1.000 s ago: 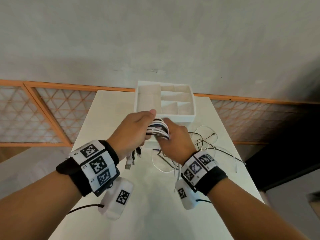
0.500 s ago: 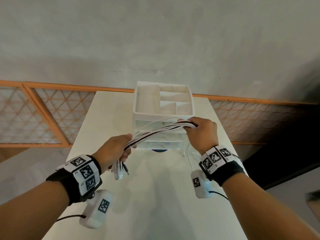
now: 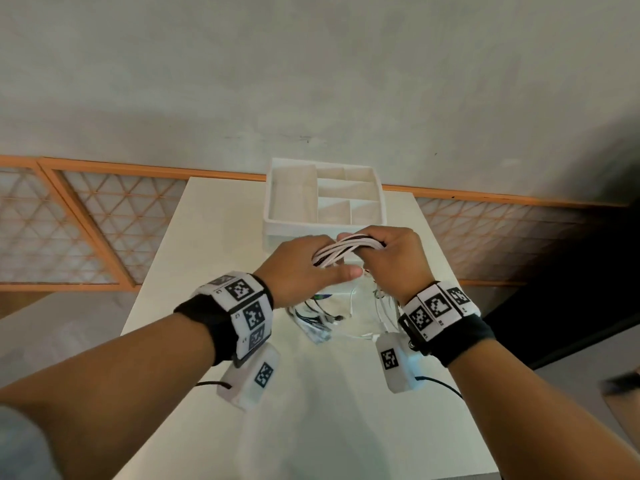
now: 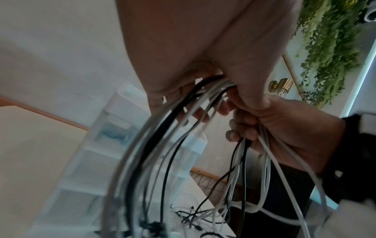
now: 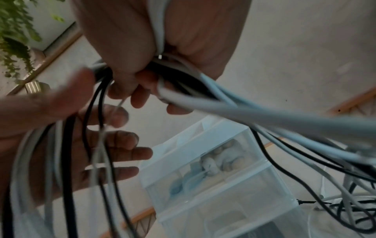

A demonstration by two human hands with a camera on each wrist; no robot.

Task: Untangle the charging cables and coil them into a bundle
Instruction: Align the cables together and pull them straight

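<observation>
A bundle of white and black charging cables (image 3: 341,249) is held up in front of the drawer unit. My right hand (image 3: 391,251) grips it in a fist, fingers curled round the strands (image 5: 183,98). My left hand (image 3: 304,268) is right against it, thumb out straight. The cables (image 5: 67,145) run across its palm between thumb and fingers (image 5: 126,153), which are stretched out. From the left wrist view, a loop of cables (image 4: 158,145) hangs below both hands. Loose plug ends (image 3: 318,327) trail on the white table (image 3: 214,237).
A white plastic drawer unit (image 3: 291,220) with a divided tray on top stands at the table's far end, just behind my hands. Its clear drawers (image 5: 223,177) hold small items. A wall and an orange lattice rail lie beyond; the floor drops off on both sides.
Half a second ago my hands were apart with the bundle stretched between them. My left hand has since swung up and right to meet the right, folding the cables into a loop.
</observation>
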